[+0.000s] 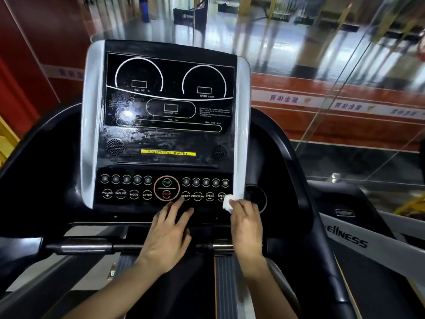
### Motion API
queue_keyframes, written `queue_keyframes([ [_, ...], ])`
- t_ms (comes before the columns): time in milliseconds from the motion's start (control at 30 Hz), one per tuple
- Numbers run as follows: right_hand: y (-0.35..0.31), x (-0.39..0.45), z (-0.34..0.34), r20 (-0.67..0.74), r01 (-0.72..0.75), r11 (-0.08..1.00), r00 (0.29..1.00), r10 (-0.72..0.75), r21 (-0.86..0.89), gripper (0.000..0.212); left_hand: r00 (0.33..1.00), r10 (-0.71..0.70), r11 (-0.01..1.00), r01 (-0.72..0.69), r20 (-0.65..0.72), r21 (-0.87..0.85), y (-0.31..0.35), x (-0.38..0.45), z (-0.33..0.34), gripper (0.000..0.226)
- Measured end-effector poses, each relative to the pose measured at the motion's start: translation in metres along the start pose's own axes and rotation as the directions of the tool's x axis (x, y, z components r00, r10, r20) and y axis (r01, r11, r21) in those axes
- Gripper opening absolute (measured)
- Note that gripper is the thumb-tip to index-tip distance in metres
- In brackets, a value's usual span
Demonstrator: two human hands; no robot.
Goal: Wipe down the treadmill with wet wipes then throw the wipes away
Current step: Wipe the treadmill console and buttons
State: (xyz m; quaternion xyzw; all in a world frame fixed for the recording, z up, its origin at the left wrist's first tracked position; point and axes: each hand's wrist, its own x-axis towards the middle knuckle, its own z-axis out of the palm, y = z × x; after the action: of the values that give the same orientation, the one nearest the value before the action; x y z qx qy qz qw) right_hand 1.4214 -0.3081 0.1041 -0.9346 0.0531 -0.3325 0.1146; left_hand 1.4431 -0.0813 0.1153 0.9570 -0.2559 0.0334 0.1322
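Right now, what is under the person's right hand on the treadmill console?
A white wet wipe sticks out from under the right hand's fingers, at the button panel's lower right corner. The hand covers the rest of the wipe and the console surface beneath.

Console [165, 125] fills mid-frame; open gaps flank it left and right, bounded by black side arms [296, 171]; handlebar [87, 247] crosses below.

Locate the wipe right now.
In the head view the wipe is pinched in the right hand, at the lower right corner of the console by the speed buttons, right of the left hand.
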Motion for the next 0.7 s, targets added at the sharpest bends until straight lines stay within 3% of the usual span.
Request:
queue_keyframes([
  [133,0.012,0.019,-0.003,-0.105,-0.038,0.994,0.993,0.049,0.101,0.04,0.996,0.079,0.996,-0.077,-0.036,0.042,0.017,0.017,-0.006,0.057],
  [367,0.022,0.053,0.003,-0.02,-0.011,0.989,1.0,0.014,0.147,0.053,0.983,0.123,0.986,-0.106,-0.135,0.126,0.033,0.063,-0.028,0.059],
  [500,0.013,0.11,-0.004,-0.071,-0.004,0.973,0.997,0.021,0.231,0.038,0.987,0.085,0.981,-0.059,-0.135,0.184,0.031,0.081,-0.037,0.063],
  [700,0.005,0.21,-0.014,-0.113,0.06,0.998,0.992,-0.061,-0.008,0.026,0.993,0.052,0.98,-0.03,-0.106,0.198,0.029,0.084,-0.035,0.064],
])
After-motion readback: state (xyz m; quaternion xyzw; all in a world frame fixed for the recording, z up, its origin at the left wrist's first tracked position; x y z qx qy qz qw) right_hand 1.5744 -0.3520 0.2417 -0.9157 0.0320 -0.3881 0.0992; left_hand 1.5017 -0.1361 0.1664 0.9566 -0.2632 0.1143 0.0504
